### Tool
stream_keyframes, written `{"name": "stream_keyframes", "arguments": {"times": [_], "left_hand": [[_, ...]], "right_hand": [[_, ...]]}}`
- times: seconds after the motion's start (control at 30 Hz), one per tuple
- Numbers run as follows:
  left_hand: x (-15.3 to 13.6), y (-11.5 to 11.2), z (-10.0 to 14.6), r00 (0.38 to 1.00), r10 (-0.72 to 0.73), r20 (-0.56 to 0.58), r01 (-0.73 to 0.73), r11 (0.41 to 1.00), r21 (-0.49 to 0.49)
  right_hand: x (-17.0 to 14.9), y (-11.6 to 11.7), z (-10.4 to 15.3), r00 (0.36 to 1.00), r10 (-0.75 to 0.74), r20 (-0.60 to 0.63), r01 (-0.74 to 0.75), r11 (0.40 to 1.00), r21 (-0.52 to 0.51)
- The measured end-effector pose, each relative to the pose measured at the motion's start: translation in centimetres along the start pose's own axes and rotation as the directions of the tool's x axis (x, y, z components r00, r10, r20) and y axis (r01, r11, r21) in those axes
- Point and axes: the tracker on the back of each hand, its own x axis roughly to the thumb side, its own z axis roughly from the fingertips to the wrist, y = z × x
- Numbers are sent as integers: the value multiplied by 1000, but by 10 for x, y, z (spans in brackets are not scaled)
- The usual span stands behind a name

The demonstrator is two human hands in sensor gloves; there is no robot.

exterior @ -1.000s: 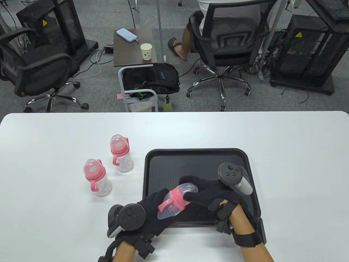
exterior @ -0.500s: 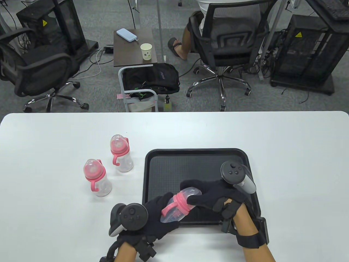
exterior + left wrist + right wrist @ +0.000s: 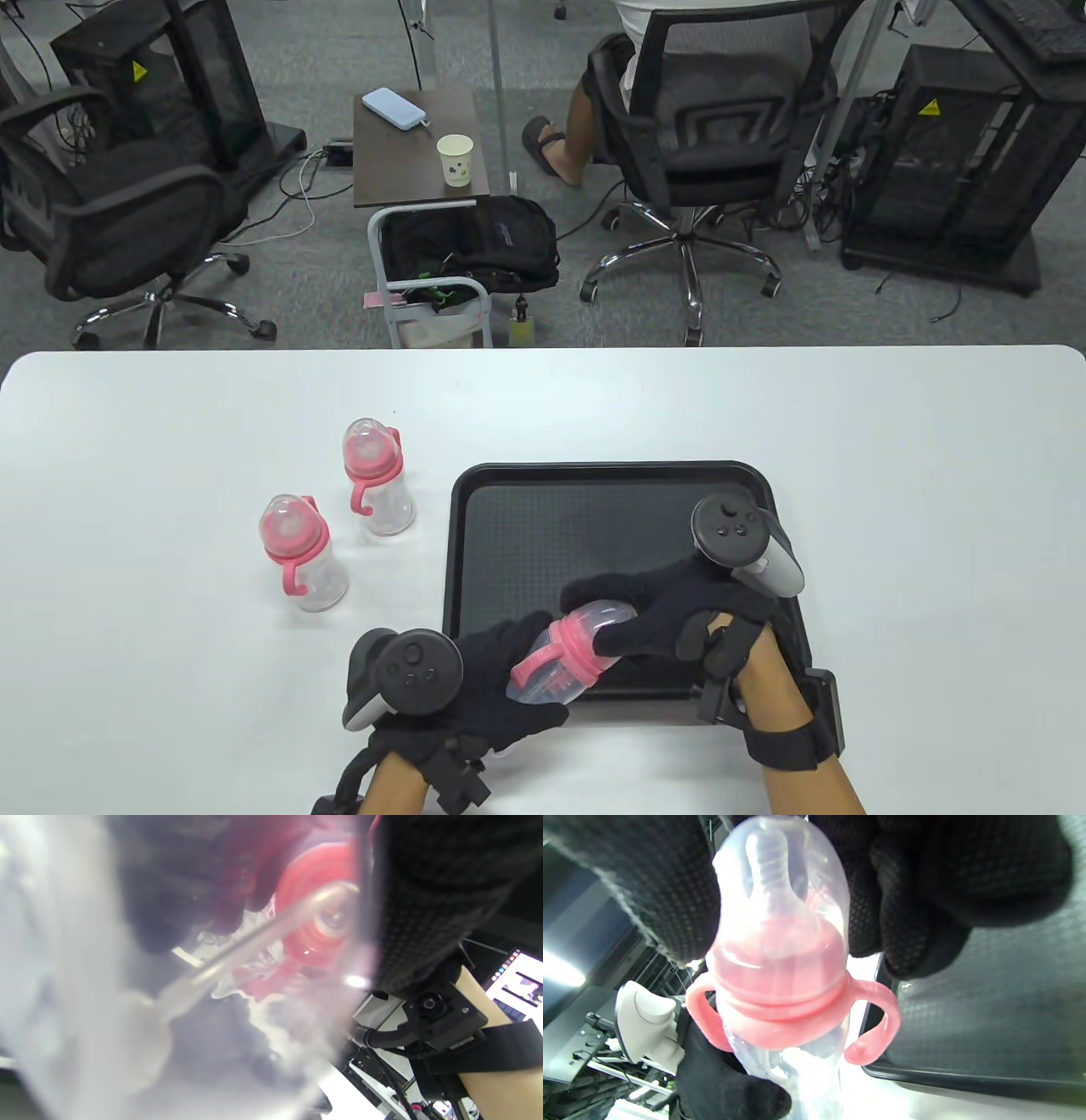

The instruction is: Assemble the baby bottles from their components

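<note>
Both hands hold one baby bottle (image 3: 564, 654) tilted over the near left corner of the black tray (image 3: 611, 484). My left hand (image 3: 496, 679) grips its clear body from below. My right hand (image 3: 653, 615) grips the clear cap over the pink collar. In the right wrist view the bottle (image 3: 785, 959) shows its nipple under the clear cap, a pink ring and two pink handles. The left wrist view is filled by the blurred clear bottle body (image 3: 191, 984). Two assembled bottles stand upright on the white table to the left, one (image 3: 304, 556) nearer, one (image 3: 377, 480) farther.
The tray's floor holds nothing but the hands and bottle over it. Beyond the white table's (image 3: 891, 424) far edge are office chairs, a small side table with a paper cup (image 3: 454, 160), and a seated person.
Both hands with the bottle have shifted slightly right and toward the near edge. The right hand has turned a little on the cap; the two standing bottles have not moved.
</note>
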Motion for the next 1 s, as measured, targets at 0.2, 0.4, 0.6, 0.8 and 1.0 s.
{"name": "stream_keyframes", "arguments": {"times": [0.2,0.4,0.6,0.8,1.0], "left_hand": [[3,-2,-1,999,-35,3,35,999,14],[4,-2,0,994,-113,-5,113,992,64],[-1,-3,2,995,-100,-17,101,992,78],[-10,4,3,1000,27,-1,-27,985,172],[-25,12,9,962,269,49,-269,899,345]], "right_hand": [[1,1,0,1000,10,-7,-10,1000,-1],[1,8,-5,998,63,-31,-63,998,5],[-2,13,-9,997,53,-65,-51,998,21],[-7,14,-10,997,-77,31,77,997,14],[-29,-3,-1,984,-169,60,172,983,-56]]}}
